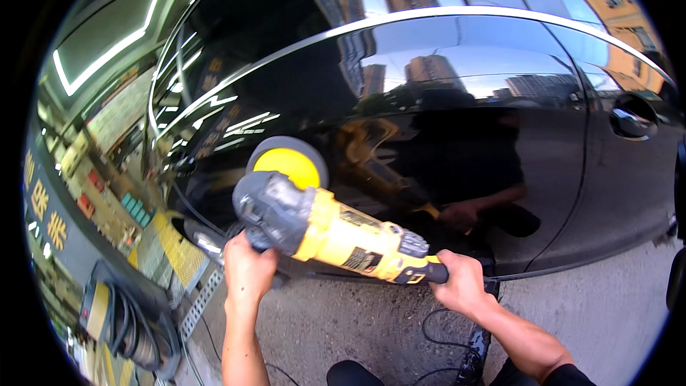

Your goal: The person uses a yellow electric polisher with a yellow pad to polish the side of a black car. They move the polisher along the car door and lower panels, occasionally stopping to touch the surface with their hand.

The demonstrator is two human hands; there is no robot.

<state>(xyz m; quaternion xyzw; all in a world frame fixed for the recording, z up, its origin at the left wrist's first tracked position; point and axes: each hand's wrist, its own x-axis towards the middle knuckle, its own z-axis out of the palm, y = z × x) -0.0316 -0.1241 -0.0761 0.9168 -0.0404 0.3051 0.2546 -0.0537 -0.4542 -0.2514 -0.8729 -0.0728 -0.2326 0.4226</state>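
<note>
A yellow and black car polisher [350,236] is held in both my hands, lying slantwise with its head at the upper left. My left hand [248,269] closes around the side handle below the dark head. At the back end, my right hand [461,282] is wrapped round the rear grip. The round polishing pad [287,162], yellow with a grey rim, faces a glossy black car door [457,143]. Whether the pad touches the paint, I cannot tell. The polisher and my arms are mirrored in the door.
A chrome trim strip [429,12] runs under the car windows, and a door handle [634,118] sits at the right. On the left stands a vacuum cleaner [125,322] with a coiled hose. A metal drain grate [201,302] and black cables [449,343] lie on the ground.
</note>
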